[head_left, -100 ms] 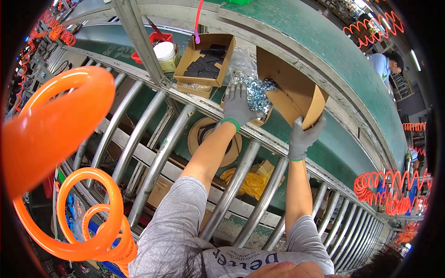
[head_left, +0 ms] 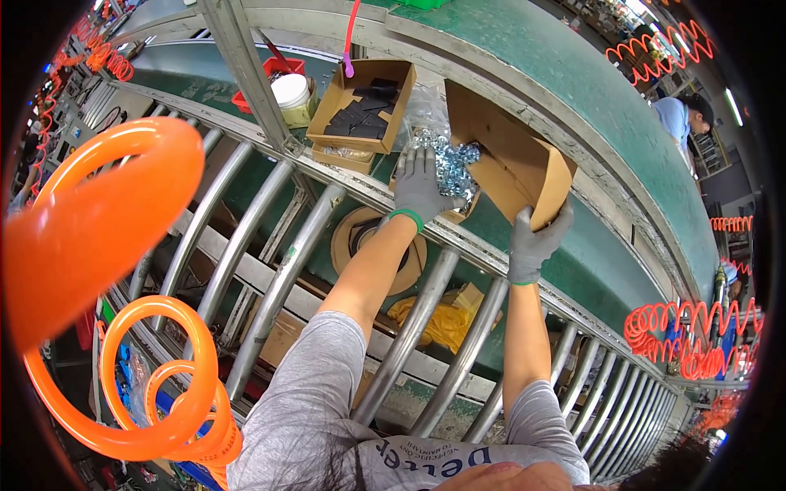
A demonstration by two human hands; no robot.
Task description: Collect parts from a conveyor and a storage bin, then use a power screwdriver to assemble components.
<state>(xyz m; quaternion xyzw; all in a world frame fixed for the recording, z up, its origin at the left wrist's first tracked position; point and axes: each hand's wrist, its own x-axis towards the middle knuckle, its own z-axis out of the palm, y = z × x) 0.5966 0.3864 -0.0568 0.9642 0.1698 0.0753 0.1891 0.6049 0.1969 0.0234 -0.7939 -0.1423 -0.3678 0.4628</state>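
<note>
head: cardboard box (head_left: pixel 512 159), long axis diagonal, opens toward metal parts (head_left: pixel 455 166)

Free strip of green belt (head_left: pixel 491 232) between the hands (head_left: pixel 419 186) (head_left: pixel 539 244), tilted carton (head_left: pixel 512 147) across its far side, rail (head_left: pixel 475 250) along the near.

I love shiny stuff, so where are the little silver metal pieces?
In the head view, the silver pieces are heaped above and right of the middle, by the left hand, between the box of black pieces and the tilted cardboard box.

Grey shirt (head_left: pixel 319 409): dark lettering, one large word, smaller lines | orange hose (head_left: pixel 217 446): faint print, too small to read
</note>
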